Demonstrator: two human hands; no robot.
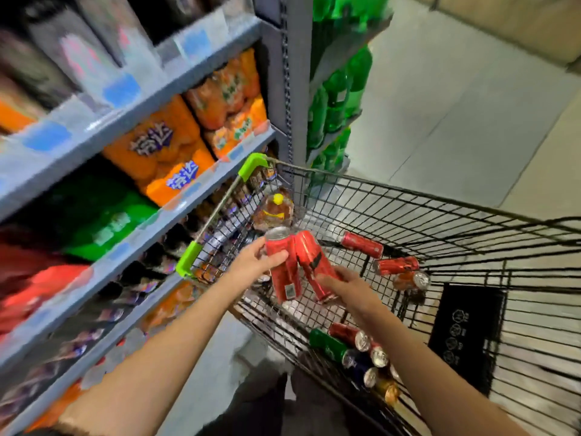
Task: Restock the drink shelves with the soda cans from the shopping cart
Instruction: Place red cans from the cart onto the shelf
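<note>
We are holding two red soda cans over the wire shopping cart point(440, 221), one in each hand. Our left hand point(251, 262) is gripping the near-upright can point(283, 265), thumb curled across its front and fingers wrapped behind, its silver top facing up. Our right hand point(349, 286) is gripping the tilted can point(309, 262) from below, fingers curled round its lower half; this can is leaning toward the left hand's can, and the two are touching near their tops.

Beyond the right hand, three more red cans point(361, 244) are lying on the cart floor. Below the right wrist, a cluster of red, green and blue cans point(352, 344) is lying against the cart's near wall. To the left of the left hand, the grey drink shelves point(132, 102) are carrying orange packs point(163, 152), green packs and red packs, all blurred.
</note>
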